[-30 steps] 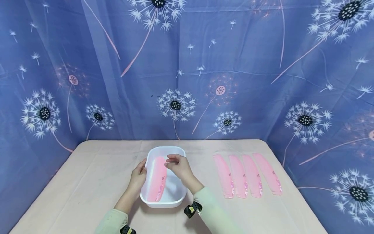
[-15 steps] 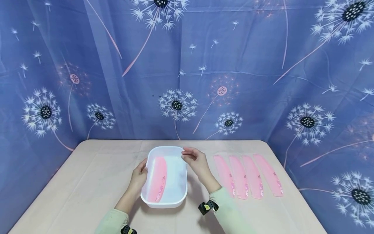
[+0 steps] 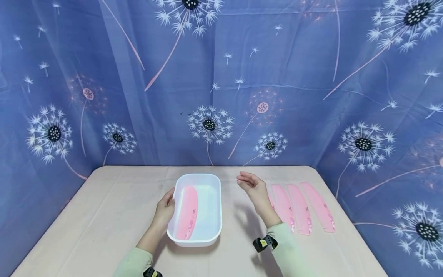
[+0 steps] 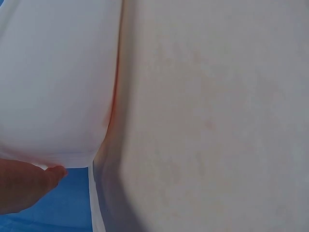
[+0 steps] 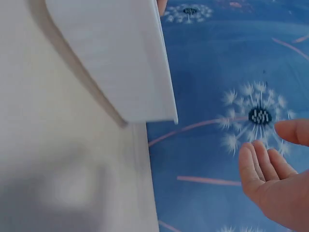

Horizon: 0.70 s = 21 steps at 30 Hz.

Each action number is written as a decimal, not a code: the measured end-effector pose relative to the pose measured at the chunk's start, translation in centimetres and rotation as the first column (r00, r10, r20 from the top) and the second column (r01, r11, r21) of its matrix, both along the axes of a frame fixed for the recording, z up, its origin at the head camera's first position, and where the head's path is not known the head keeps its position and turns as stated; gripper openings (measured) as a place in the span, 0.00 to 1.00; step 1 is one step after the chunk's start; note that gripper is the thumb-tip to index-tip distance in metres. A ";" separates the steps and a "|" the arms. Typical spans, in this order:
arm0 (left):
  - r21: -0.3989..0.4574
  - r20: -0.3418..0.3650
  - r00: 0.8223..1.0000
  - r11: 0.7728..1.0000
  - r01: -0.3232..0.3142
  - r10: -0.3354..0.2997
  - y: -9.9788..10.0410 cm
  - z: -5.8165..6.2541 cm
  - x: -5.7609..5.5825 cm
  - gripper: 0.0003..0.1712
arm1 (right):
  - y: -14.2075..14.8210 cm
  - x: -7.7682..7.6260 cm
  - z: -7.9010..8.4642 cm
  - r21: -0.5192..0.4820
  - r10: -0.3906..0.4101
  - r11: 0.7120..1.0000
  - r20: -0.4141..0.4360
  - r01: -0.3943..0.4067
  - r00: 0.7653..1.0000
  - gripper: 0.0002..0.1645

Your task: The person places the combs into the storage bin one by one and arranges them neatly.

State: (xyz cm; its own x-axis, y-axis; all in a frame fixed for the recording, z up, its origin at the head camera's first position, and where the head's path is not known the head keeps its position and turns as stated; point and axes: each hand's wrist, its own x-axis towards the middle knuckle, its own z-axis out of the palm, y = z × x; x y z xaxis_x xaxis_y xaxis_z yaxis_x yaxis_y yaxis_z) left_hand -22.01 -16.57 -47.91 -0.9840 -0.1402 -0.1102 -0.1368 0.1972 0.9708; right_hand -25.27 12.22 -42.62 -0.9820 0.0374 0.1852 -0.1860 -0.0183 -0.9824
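1. Clearly, the left hand grips the left wall of the tub, lower centre of the frame; the thumb lies at the rim.
2. The right hand, right of centre, holds nothing, its fingers loosely bent, between the tub and the loose combs.
3. One pink comb lies in the left part of the tub. Four more lie on the surface at lower right, the leftmost mostly behind the right arm.
4. The combs look like thin plastic: probably light, stiff and a little slick, with teeth that could snap if bent.
5. Lying flat, they offer little edge; a fingertip pinch on the curved right-hand back, away from the teeth, should suit best.
6. The tub seems light and likely to slide, so a wall grip would steady it.
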 end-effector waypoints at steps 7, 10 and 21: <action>-0.006 0.008 1.000 1.000 -0.001 0.001 0.1 -0.1 -0.1 0.29 | 2.7 -0.1 -0.3 0.003 -0.040 0.999 0.062 0.040 0.997 0.22; -0.004 0.005 1.000 1.000 0.002 -0.002 0.0 -0.2 0.0 0.29 | 3.7 0.0 -0.7 -0.002 -0.049 0.999 0.092 0.049 0.995 0.23; 0.008 -0.003 1.000 1.000 -0.003 0.003 0.0 -0.4 -0.1 0.29 | 7.0 0.3 -2.8 0.031 -0.096 0.995 0.147 0.092 0.984 0.26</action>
